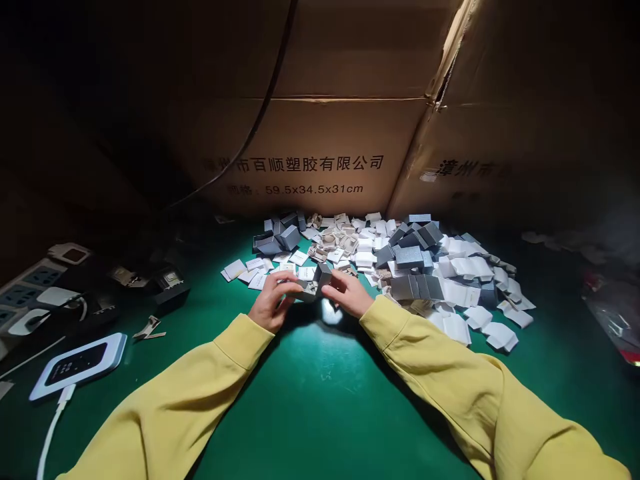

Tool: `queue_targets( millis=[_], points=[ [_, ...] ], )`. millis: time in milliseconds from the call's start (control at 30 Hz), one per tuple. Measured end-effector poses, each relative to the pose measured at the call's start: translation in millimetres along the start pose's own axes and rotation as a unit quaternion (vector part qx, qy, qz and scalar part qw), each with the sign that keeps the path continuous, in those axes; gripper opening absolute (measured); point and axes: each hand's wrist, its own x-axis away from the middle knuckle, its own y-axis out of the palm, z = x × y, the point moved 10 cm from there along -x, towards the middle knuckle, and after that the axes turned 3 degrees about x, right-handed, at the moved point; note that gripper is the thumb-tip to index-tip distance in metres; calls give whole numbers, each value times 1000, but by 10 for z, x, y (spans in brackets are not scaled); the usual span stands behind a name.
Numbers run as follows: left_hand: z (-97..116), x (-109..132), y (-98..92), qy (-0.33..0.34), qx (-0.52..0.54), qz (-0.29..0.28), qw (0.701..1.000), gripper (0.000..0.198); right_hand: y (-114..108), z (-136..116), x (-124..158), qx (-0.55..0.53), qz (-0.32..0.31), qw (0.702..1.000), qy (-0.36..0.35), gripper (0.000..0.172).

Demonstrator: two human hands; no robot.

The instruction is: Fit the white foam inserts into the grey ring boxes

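Between both hands, low over the green tabletop, is a small dark grey hinged box (323,275), its lid tilted up. My left hand (271,303) pinches the box's left side with thumb and fingers. On the right side, near the raised lid, my right hand (351,295) grips it with its fingers closed. Something pale lies inside the box, too small to make out. Just behind the hands are white printed cards (257,281) and a heap of beige folded cardboard pieces (336,240).
Dark grey boxes lie in piles at the back left (279,235) and right (410,257). White folded pieces (501,337) spread across the right. At left are a power strip (27,288) and a white device with a screen (79,365). Large cartons (310,133) stand behind.
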Motion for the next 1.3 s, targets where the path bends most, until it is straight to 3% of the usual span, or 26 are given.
queue_targets(
  millis=[100,167,233,333,467,533,600,667,767,867,967,1067,1133,1200,1300],
  points=[
    [-305,124,-26,-170,153,80,970,52,1,-80,31,43,-3,999,-19,36],
    [-439,228,113,-271,240,63,930,74,11,-158,52,87,-3,996,-36,34],
    [-474,289,207,-327,290,43,898,81,39,-226,69,136,-10,989,-49,33],
    [-536,339,158,-383,353,94,848,75,122,-304,98,177,-34,980,-80,26],
    [-660,440,31,-454,447,220,739,41,223,-476,196,248,-30,951,-184,15],
    [-676,458,1,-470,467,253,705,29,242,-580,261,290,-11,926,-242,18],
    [-660,444,16,-478,476,255,693,26,227,-654,294,365,11,890,-275,18],
    [-624,418,62,-480,479,237,696,30,124,-689,267,481,54,833,-266,17],
    [-571,400,127,-486,467,211,708,37,-238,-673,156,646,142,731,-167,23],
    [-541,393,167,-492,452,183,721,43,-614,-535,64,711,166,682,-31,29],
    [-525,366,205,-484,448,143,738,48,-756,-372,12,717,131,684,29,26],
    [-528,350,224,-470,448,117,751,51,-819,-373,-4,697,143,702,17,22],
    [-536,354,229,-466,448,112,755,52,-940,-460,16,635,202,745,0,24],
    [-542,360,235,-467,447,109,755,53,-1097,-536,54,516,270,812,-20,27],
    [-548,363,236,-469,452,112,750,51,-1206,-539,64,323,306,894,-48,30]
  ],
)
